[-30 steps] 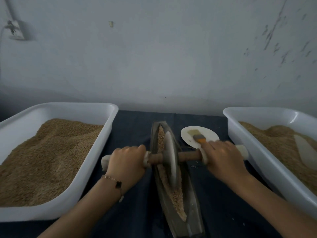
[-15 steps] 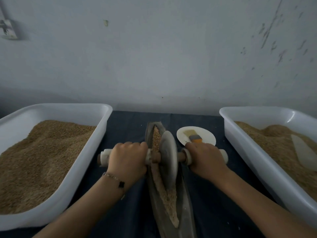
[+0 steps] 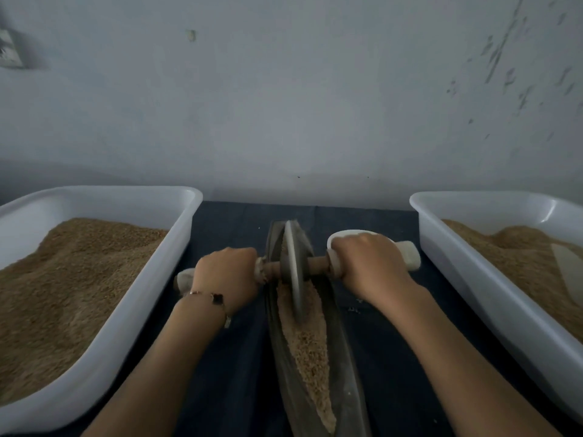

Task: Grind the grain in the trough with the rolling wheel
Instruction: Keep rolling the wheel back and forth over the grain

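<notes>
Grain (image 3: pixel 303 342) fills the trough (image 3: pixel 344 357), which runs lengthwise away from the person; both hands, left (image 3: pixel 227 275) and right (image 3: pixel 366 266), grip the wheel's (image 3: pixel 291 263) crosswise axle.

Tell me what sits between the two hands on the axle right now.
In the head view, the grinding wheel stands between the left hand and right hand, on the wooden axle, rolling in the trough over grain.

I am looking at what seems a plain grain-processing workroom: a scuffed, marked wall (image 3: pixel 315 89) is rising behind a dark-clothed table (image 3: pixel 233 222), and white tubs (image 3: pixel 126 326) heaped with grain are flanking a metal grinding trough (image 3: pixel 347 373).
</notes>
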